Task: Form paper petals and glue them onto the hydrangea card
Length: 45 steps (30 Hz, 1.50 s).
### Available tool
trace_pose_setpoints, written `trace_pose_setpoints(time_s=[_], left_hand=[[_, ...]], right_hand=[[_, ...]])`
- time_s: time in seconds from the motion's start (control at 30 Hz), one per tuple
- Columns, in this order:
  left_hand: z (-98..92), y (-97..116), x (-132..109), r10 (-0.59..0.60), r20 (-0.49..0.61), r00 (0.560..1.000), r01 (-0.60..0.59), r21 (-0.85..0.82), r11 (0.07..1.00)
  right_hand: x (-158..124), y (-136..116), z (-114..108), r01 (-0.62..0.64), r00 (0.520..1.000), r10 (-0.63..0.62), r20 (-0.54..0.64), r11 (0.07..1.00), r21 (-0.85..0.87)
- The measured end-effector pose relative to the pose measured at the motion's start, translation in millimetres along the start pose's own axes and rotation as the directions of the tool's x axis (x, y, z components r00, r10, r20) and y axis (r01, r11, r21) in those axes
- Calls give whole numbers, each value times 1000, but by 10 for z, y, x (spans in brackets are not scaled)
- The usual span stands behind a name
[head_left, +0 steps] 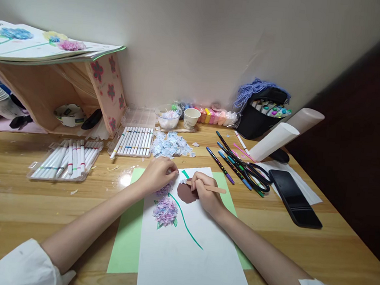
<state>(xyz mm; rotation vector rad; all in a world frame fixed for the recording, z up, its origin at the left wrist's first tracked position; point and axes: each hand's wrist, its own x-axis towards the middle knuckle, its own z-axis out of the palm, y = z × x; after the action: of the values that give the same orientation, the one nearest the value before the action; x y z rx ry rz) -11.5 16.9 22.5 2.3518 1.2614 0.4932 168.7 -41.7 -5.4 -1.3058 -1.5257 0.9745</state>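
Note:
A white sheet (188, 259) lies on green paper (126, 248) on the wooden table. Drawn on it are green stems, a purple paper-scrap flower (166, 212) and a brown round patch (187, 193). My left hand (158, 174) rests at the sheet's top edge, its fingertips pinched together over a second small flower cluster; what they hold is too small to name. My right hand (203, 191) is closed on a wooden stick (213, 189), whose tip lies over the brown patch. A heap of bluish paper scraps (169, 146) sits just beyond the sheet.
Two open marker trays (65, 159) (134, 141) lie to the left. Pencils and scissors (256, 172), a black phone (294, 197), rolled paper (274, 141), a marker bag (263, 111), cups and a clay row stand on the right and at the back. A cardboard shelf (46, 97) is at the left.

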Motion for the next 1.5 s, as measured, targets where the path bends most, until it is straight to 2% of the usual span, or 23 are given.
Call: trace_pose_setpoints(time_s=[0.23,0.37,0.5,0.67,1.0,1.33,1.5], left_hand=[[-36,-40,30,-13,-26,1000,14,23,1000],[-187,-110,58,-62,-143,988,72,70,995],[-321,-227,107,-82,-258,963,145,235,961],[-286,-325,255,-89,-204,975,150,303,941],[-115,-310,519,-57,-160,986,90,212,973],[-187,-407,490,-109,-166,980,99,-63,993],[-264,-386,439,-152,-176,972,126,-153,980]], right_hand=[[5,-8,15,-18,1000,18,-18,1000,-10],[-15,25,-2,-10,997,20,-71,990,140],[-10,46,-20,-20,987,61,-147,965,263],[-1,9,-31,-4,982,54,-181,964,265],[-3,46,-39,36,978,5,-208,981,192],[-9,55,-46,43,983,0,-181,971,234],[-12,42,-51,36,984,5,-177,973,228]])
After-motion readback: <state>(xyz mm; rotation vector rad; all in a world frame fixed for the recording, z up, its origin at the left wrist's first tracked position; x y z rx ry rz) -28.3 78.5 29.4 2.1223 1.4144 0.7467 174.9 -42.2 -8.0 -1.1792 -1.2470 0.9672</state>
